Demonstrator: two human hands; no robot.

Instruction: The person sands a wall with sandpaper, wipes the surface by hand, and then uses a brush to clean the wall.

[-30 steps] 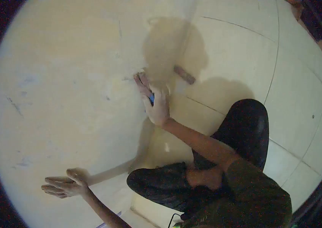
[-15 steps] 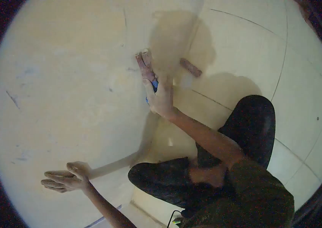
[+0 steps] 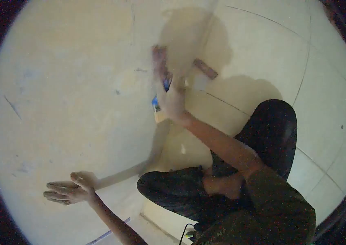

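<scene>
My right hand (image 3: 175, 100) is closed on a reddish-brown piece of sandpaper (image 3: 159, 57) against the pale wall (image 3: 79, 81). The sandpaper sticks out beyond the fingertips, and blue patches show between and beside the fingers. Motion blurs this hand, and the palm hides part of what it grips. Lower on the left, my left hand (image 3: 71, 191) rests at the wall with its fingers stretched out and nothing in it. A second reddish-brown piece (image 3: 205, 68) lies on the floor near the wall's foot, to the right of my right hand.
Pale floor tiles (image 3: 262, 53) with dark joints meet the wall beside me. My bent knees (image 3: 269, 130) in dark trousers take up the lower right. A thin black cable (image 3: 184, 232) lies near the bottom. Scuffs and small dark marks (image 3: 13, 107) dot the wall.
My right hand has shifted slightly along the wall; the sandpaper now points more straight up, and more blue and a pale tan part show below the hand. The left hand has stayed almost still.
</scene>
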